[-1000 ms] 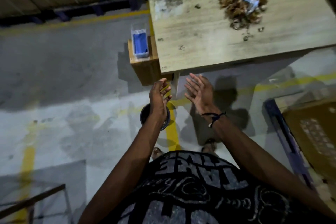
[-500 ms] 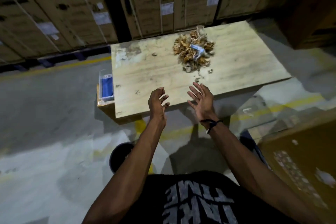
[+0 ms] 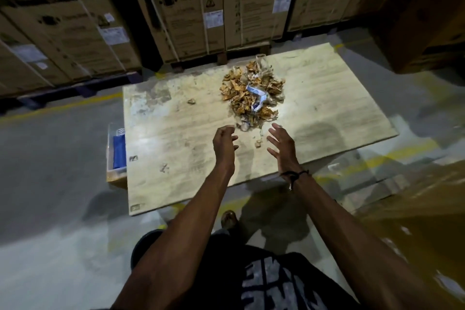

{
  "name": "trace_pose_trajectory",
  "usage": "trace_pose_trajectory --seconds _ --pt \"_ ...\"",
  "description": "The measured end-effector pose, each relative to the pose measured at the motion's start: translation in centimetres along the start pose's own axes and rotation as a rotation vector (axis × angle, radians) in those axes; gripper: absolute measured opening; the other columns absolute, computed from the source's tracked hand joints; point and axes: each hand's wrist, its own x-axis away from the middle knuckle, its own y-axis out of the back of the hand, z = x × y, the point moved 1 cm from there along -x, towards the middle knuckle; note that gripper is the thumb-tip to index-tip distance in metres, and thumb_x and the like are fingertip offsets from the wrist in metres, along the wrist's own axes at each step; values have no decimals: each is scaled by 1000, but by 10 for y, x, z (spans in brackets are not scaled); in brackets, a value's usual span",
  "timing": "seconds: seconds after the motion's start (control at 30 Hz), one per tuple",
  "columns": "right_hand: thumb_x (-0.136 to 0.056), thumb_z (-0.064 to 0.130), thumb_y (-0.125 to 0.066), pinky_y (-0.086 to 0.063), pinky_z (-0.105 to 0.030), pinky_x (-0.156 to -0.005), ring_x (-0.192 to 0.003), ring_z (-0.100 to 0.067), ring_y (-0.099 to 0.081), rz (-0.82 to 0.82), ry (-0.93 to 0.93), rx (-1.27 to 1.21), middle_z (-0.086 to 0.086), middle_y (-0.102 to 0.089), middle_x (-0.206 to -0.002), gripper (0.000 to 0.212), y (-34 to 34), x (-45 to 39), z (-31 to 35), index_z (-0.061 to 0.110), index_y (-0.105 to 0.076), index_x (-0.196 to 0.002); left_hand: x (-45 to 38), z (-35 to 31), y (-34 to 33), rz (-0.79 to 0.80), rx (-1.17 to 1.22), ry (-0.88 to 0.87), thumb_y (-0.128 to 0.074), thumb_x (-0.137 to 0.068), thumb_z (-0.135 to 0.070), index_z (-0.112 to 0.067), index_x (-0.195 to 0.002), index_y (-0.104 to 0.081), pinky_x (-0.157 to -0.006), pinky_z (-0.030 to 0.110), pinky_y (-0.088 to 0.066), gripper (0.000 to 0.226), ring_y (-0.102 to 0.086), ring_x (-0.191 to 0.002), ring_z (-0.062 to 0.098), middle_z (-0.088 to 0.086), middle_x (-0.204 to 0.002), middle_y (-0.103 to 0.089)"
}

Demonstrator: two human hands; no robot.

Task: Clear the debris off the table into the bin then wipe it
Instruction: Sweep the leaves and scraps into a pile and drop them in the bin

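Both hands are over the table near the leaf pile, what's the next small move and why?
Probably reach on and cup both hands, left hand and right hand, around the debris pile: both are empty, just short of it, and the pile is uncollected on the table.
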Motion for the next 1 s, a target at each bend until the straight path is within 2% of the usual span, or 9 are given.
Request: trace_pose_trajectory --seconds 0.1,0.2,0.3,0.33,0.37,0.5,0.63,0.77,1.0 --pt "-104 40 -55 -41 -39 -99 -135 -25 -55 -34 32 93 -4 -54 -153 49 -3 -37 3 22 -55 -149 -33 11 -24 48 -123 -31 -59 -104 -25 -18 -102 -67 -77 36 -47 12 -63 -97 22 0 -104 -68" --pt "-92 47 -58 -44 -38 -105 -135 -22 -54 -61 86 211 0 -58 -143 58 -1 -71 5 20 -61 -142 -60 17 -43 34 -264 -70 -62 -102 -27 -21 -100 -68 -80 34 -48 9 -62 -94 22 0 -104 -69" --pt "-105 21 -59 -42 -15 -94 -136 -20 -53 -63 128 333 -2 -60 -140 37 6 -105 7 11 -62 -141 -80 15 -59 -3 -360 -131 -64 -101 -18 -12 -107 -68 -71 16 -46 10 -60 -91 13 3 -108 -68" --pt "-106 17 -59 -42 -9 -90 -134 -19 -55 -58 156 399 -3 -60 -143 36 7 -113 9 11 -62 -141 -85 14 -61 -8 -403 -159 -65 -100 -16 -10 -108 -67 -72 17 -46 11 -61 -92 13 6 -111 -68" --pt "-106 17 -59 -43 -10 -92 -134 -19 -56 -35 183 467 -4 -60 -146 36 9 -125 12 13 -62 -142 -94 16 -67 -15 -447 -186 -67 -98 -14 -9 -109 -67 -77 22 -48 12 -61 -94 14 9 -113 -67" --pt "-105 19 -58 -36 -36 -116 -141 -30 -50 90 374 754 -13 -56 -151 42 14 -165 16 8 -58 -145 -118 22 -80 -16 -687 -314 -70 -89 -20 -15 -114 -66 -96 37 -48 25 -58 -110 26 11 -119 -58" --pt "-98 28 -54 -35 -39 -117 -149 -33 -39 235 510 1004 -16 -45 -160 51 18 -203 27 15 -56 -147 -133 28 -89 -5 -920 -451 -62 -93 -41 -17 -135 -61 -102 45 -46 49 -51 -131 35 12 -142 -51" --pt "-100 37 -46 -41 -43 -115 -151 -33 -37 459 502 1181 -17 -38 -164 56 17 -242 22 11 -52 -150 -159 50 -93 93 -1105 -445 -63 -95 -39 -22 -150 -51 -110 53 -45 59 -38 -148 37 15 -162 -37" --pt "-103 27 -43 -39 -44 -117 -150 -40 -38 705 478 1283 -24 -34 -164 59 23 -248 -10 -1 -40 -155 -162 82 -91 262 -1192 -424 -52 -99 -44 -15 -156 -46 -119 51 -40 64 -32 -153 38 20 -168 -29"
